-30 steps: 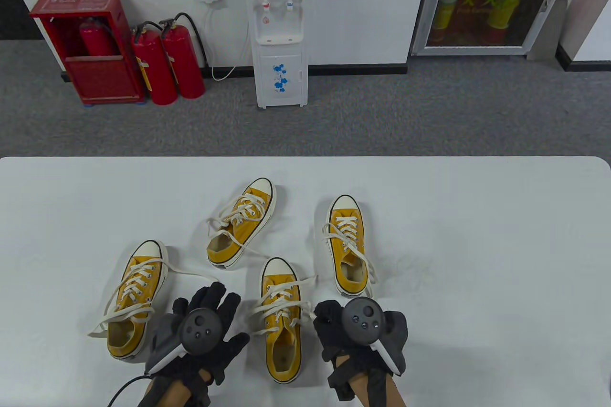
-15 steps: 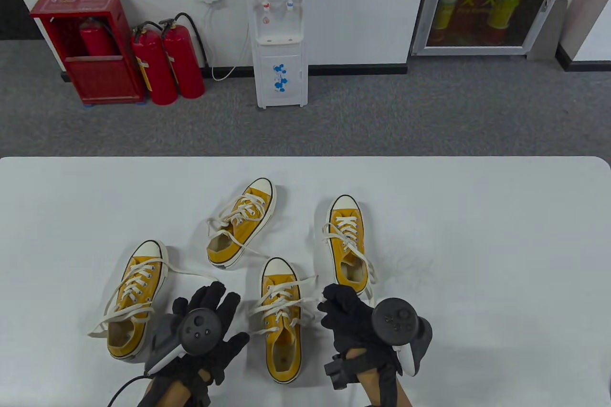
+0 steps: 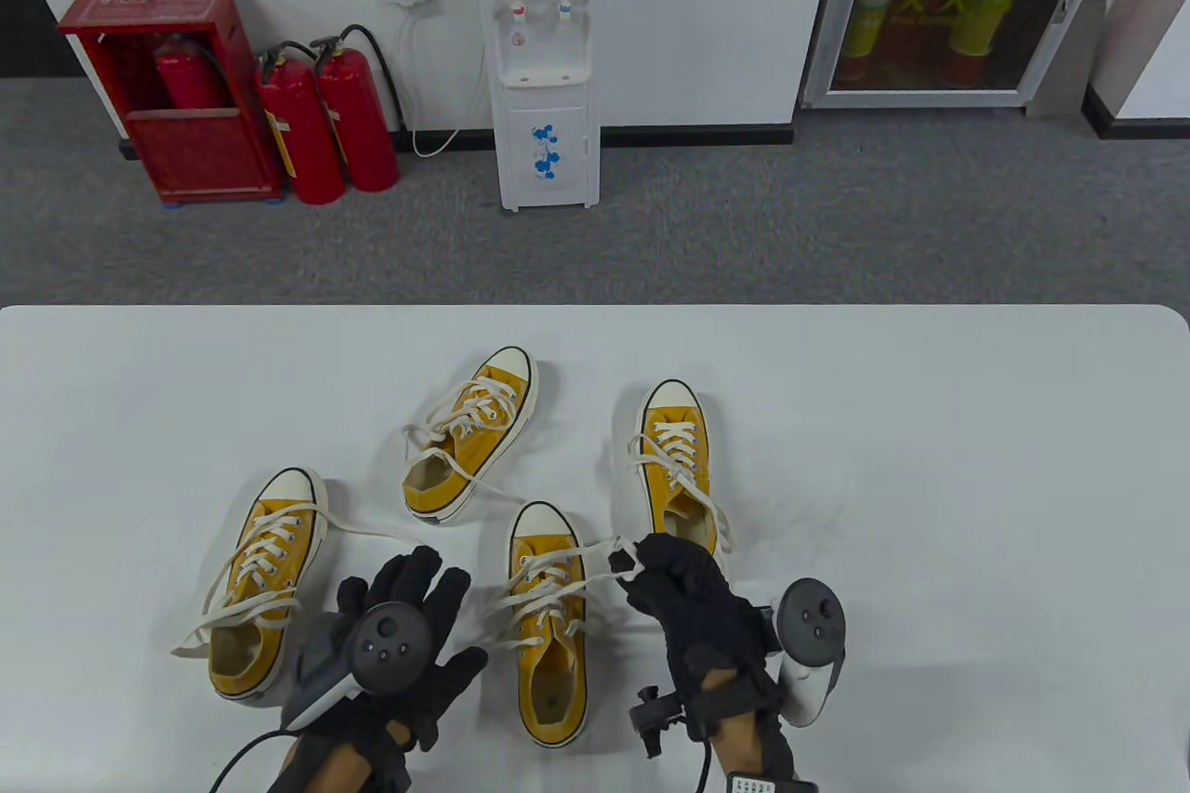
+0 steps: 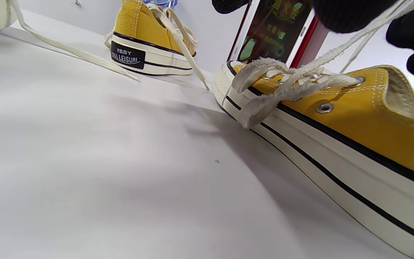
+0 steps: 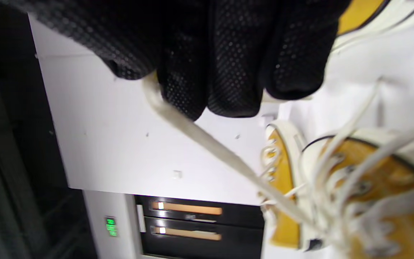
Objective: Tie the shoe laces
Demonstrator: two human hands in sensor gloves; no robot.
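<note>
Several yellow canvas sneakers with cream laces lie on the white table (image 3: 930, 458). The nearest middle sneaker (image 3: 548, 644) has loose laces. My right hand (image 3: 683, 588) pinches one of its laces (image 3: 623, 559) and holds it lifted to the shoe's right; the right wrist view shows the lace (image 5: 207, 140) running taut from my fingers (image 5: 228, 72) to the shoe. My left hand (image 3: 409, 621) lies flat with fingers spread, left of that sneaker, holding nothing. The left wrist view shows this sneaker's side (image 4: 354, 126) and the raised lace (image 4: 340, 54).
A sneaker (image 3: 260, 579) lies at the left with long loose laces across the table. One sneaker (image 3: 474, 435) lies tilted behind, another (image 3: 679, 477) at the right. Beyond the table stand a water dispenser (image 3: 544, 59) and fire extinguishers (image 3: 325, 124).
My right hand moved forward and rolled, its tracker swinging right, and took the middle sneaker's right lace and lifted it. My left hand has not moved.
</note>
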